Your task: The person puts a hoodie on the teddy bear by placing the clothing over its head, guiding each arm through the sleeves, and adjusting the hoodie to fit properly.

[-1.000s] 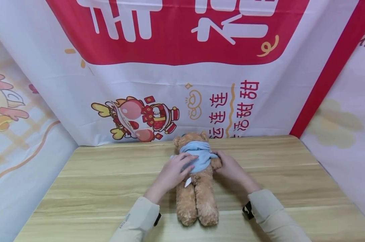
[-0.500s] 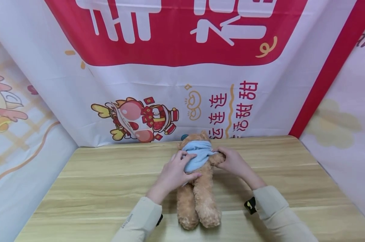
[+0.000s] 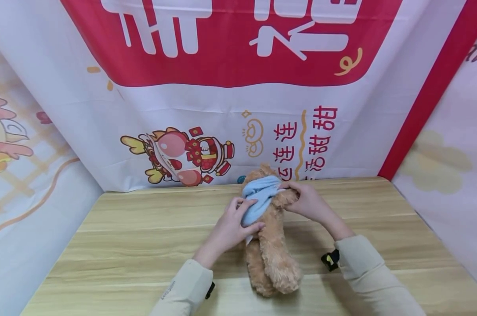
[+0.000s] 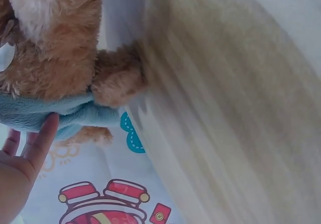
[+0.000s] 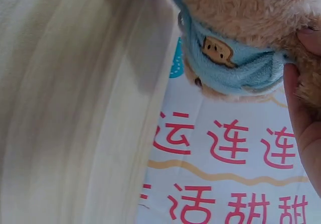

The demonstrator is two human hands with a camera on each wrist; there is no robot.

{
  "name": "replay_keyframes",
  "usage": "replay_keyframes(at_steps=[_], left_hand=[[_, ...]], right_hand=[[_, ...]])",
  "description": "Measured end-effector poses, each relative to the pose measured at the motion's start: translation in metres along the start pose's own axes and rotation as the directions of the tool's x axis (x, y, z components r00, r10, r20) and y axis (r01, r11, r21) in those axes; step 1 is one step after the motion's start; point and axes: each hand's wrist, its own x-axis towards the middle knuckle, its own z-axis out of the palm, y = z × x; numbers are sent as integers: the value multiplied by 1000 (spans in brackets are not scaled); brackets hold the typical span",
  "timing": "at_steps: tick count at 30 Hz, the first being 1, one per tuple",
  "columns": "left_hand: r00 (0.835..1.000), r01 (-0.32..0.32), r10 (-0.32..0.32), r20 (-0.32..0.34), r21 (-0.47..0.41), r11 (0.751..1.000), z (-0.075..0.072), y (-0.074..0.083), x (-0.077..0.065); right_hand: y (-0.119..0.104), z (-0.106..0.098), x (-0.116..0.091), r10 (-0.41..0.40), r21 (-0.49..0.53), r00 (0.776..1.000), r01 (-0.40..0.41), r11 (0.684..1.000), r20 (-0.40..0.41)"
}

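A brown plush teddy bear (image 3: 276, 232) wears a pale blue bib (image 3: 259, 199) around its neck and back. It is tipped onto its side near the table's far edge, legs toward me. My left hand (image 3: 232, 224) holds its torso at the bib, thumb low and fingers higher on the cloth. With my right hand (image 3: 312, 205) I grip one of the bear's arms (image 3: 284, 199) by the bib's edge. The right wrist view shows the bib's front with a small brown animal patch (image 5: 218, 50) and a dark eye (image 5: 198, 82). A white tag (image 3: 249, 239) shows by the left thumb.
The wooden table (image 3: 143, 245) meets a white and red printed cloth (image 3: 207, 101) hung behind it. More printed cloth walls stand at the left (image 3: 21, 175) and right (image 3: 452, 145). A small teal print (image 3: 241, 179) shows beside the bear's head.
The bear has shifted right and rolled from lying back-up onto its side. My right hand has lifted its arm up and right; my left hand has followed, its thumb lower on the body.
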Motion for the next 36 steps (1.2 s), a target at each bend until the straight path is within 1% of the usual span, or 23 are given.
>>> replay_keyframes(at_steps=[3, 5, 10, 13, 15, 17, 19, 24, 30, 33, 36], left_hand=[[1000, 20, -20, 19, -34, 999, 2, -1, -1], [999, 33, -32, 33, -40, 999, 3, -2, -1], [998, 34, -30, 47, -67, 997, 6, -7, -3], [997, 47, -39, 67, -120, 992, 10, -11, -3], [994, 69, -54, 97, -162, 984, 13, -15, -3], [989, 92, -67, 132, -195, 976, 16, -19, -3], [984, 109, -75, 164, -209, 972, 18, -24, -4], [976, 123, -83, 200, -196, 973, 21, -36, -7], [970, 162, -118, 212, -206, 965, 14, -44, -7], [973, 171, -131, 190, -209, 963, 8, -44, -6], [978, 179, -150, 143, -220, 959, 1, -40, -4]], right_hand=[[-4, -2, 1, -8, 15, 1000, 8, 1000, -1], [-8, -3, 2, -12, 32, 1000, 12, 999, 2], [-16, -3, 5, -32, 32, 999, 31, 999, 29], [-19, -1, 7, -46, 21, 998, 45, 999, 41], [-20, 0, 8, -64, 19, 997, 64, 998, 42], [-21, 3, 10, -94, 12, 995, 93, 996, 41], [-21, 8, 10, -107, 10, 993, 106, 994, 48], [-21, 24, 11, -84, 6, 994, 84, 996, 73], [-21, 40, 13, -115, -106, 990, 124, 987, 84], [-21, 45, 13, -109, -124, 991, 118, 985, 77], [-22, 48, 13, -110, -115, 992, 116, 987, 62]])
